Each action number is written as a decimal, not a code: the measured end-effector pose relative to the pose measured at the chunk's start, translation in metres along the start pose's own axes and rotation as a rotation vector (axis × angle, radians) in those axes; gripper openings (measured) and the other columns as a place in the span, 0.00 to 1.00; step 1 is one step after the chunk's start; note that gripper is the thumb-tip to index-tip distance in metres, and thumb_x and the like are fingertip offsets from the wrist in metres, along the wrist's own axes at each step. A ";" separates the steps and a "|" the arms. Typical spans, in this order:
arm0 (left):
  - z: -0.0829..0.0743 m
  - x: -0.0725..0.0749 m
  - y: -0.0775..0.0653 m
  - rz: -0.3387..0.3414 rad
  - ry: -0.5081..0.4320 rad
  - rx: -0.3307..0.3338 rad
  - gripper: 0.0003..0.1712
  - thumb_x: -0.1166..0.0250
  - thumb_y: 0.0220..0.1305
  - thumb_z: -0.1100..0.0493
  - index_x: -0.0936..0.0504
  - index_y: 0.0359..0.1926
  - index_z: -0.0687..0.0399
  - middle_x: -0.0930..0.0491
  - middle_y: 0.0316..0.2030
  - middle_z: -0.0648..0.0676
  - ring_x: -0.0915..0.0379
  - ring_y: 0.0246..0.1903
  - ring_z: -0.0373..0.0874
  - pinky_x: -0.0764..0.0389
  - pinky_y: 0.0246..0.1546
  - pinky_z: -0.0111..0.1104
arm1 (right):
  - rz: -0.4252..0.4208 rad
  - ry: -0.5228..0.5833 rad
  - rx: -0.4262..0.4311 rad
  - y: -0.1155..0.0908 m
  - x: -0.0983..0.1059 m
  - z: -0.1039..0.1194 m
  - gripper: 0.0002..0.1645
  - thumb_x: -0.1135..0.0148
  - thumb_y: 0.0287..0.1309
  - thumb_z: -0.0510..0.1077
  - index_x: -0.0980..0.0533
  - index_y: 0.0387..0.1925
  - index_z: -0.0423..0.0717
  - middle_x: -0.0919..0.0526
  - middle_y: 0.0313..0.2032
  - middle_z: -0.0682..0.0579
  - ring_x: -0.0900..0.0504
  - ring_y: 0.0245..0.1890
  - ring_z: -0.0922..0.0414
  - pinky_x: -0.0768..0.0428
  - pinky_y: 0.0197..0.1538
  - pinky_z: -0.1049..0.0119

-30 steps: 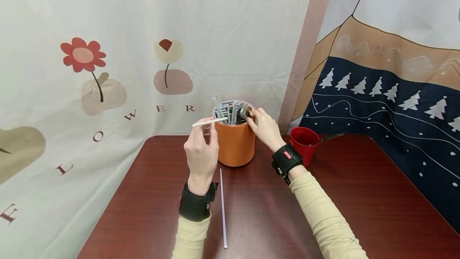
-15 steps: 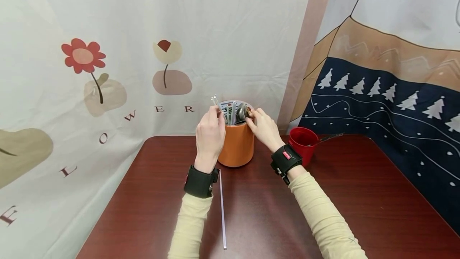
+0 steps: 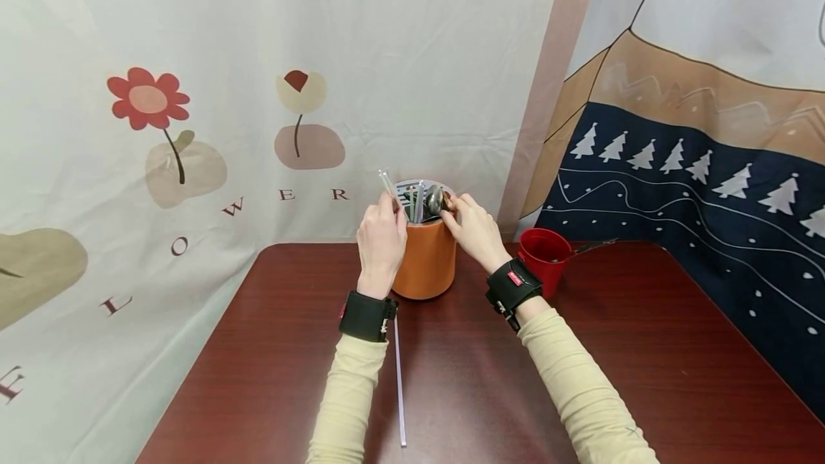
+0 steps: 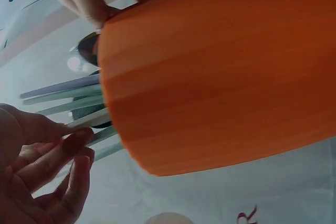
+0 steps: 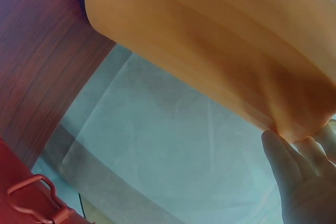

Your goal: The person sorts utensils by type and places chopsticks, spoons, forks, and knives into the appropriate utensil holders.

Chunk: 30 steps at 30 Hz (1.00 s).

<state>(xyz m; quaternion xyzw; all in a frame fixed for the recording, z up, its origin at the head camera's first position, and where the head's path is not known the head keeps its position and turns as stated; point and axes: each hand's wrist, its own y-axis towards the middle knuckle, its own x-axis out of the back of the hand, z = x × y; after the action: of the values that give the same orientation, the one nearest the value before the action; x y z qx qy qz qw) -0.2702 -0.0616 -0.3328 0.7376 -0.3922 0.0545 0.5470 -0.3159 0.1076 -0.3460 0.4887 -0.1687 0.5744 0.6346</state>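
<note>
At the back of the table stands an orange canister, holding several pale straws and a metal spoon, bowl up. My left hand is at the left side of its mouth. In the left wrist view, thumb and fingertips pinch a pale straw whose lower end goes down inside the rim, hidden by the wall. My right hand grips the canister's right rim, close by the spoon. The right wrist view shows those fingertips against the orange wall at the rim.
A lavender straw lies lengthwise on the dark red table, below the left wrist. To the right of the canister stands a red cup with a wire handle and a metal utensil leaning out. A printed cloth hangs behind.
My left hand has moved right and forward to the canister, and the straw it held nearly level has gone from above the rim to upright inside. The right hand has stayed put.
</note>
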 end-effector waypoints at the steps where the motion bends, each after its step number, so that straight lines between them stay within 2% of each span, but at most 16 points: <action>1: 0.001 -0.002 0.000 0.002 0.001 0.008 0.06 0.42 0.65 0.61 0.24 0.38 0.60 0.20 0.26 0.59 0.24 0.29 0.55 0.23 0.24 0.45 | -0.001 0.003 -0.002 0.000 0.000 0.000 0.18 0.47 0.66 0.54 0.24 0.47 0.47 0.24 0.41 0.49 0.23 0.34 0.50 0.25 0.35 0.56; 7: 0.003 -0.009 -0.002 0.004 -0.013 0.041 0.07 0.41 0.65 0.60 0.19 0.35 0.59 0.19 0.25 0.56 0.27 0.26 0.54 0.26 0.23 0.42 | 0.000 0.010 -0.008 0.000 0.002 0.000 0.18 0.47 0.66 0.55 0.24 0.46 0.47 0.24 0.41 0.51 0.22 0.34 0.50 0.23 0.36 0.56; 11: 0.003 -0.012 -0.005 0.016 -0.010 0.045 0.09 0.43 0.67 0.59 0.18 0.36 0.58 0.18 0.28 0.56 0.27 0.28 0.54 0.25 0.25 0.41 | -0.002 0.012 -0.009 0.000 0.002 0.000 0.18 0.47 0.66 0.55 0.24 0.46 0.47 0.24 0.41 0.50 0.22 0.34 0.50 0.24 0.35 0.56; 16: 0.007 -0.013 -0.018 0.077 -0.022 0.115 0.10 0.43 0.68 0.57 0.20 0.42 0.58 0.22 0.36 0.58 0.25 0.34 0.54 0.22 0.29 0.43 | 0.007 0.005 -0.009 0.000 0.000 -0.001 0.17 0.48 0.66 0.55 0.25 0.45 0.47 0.25 0.40 0.50 0.24 0.32 0.51 0.26 0.34 0.58; 19: 0.012 -0.012 -0.029 0.109 -0.021 0.149 0.11 0.43 0.67 0.56 0.24 0.44 0.59 0.23 0.36 0.59 0.25 0.33 0.55 0.22 0.28 0.45 | 0.007 0.001 -0.012 0.001 -0.002 -0.001 0.17 0.48 0.66 0.55 0.24 0.46 0.48 0.25 0.41 0.51 0.23 0.33 0.50 0.26 0.34 0.57; 22: 0.018 -0.010 -0.041 0.165 0.000 0.168 0.10 0.41 0.65 0.58 0.25 0.42 0.59 0.23 0.33 0.58 0.23 0.31 0.56 0.22 0.27 0.45 | 0.008 0.002 -0.010 0.002 -0.002 -0.001 0.18 0.48 0.66 0.55 0.24 0.47 0.48 0.25 0.41 0.51 0.23 0.35 0.50 0.25 0.36 0.56; 30: 0.035 -0.006 -0.080 0.388 0.078 0.197 0.06 0.37 0.59 0.62 0.23 0.37 0.60 0.20 0.29 0.59 0.21 0.27 0.60 0.23 0.22 0.46 | 0.006 0.009 -0.013 0.002 -0.002 0.000 0.18 0.48 0.66 0.55 0.24 0.46 0.48 0.25 0.41 0.51 0.23 0.35 0.51 0.25 0.36 0.57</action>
<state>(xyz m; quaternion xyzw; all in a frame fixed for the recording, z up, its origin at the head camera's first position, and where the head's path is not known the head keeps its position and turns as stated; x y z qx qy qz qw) -0.2360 -0.0810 -0.4108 0.6954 -0.4981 0.2254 0.4663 -0.3187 0.1063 -0.3469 0.4815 -0.1708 0.5774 0.6369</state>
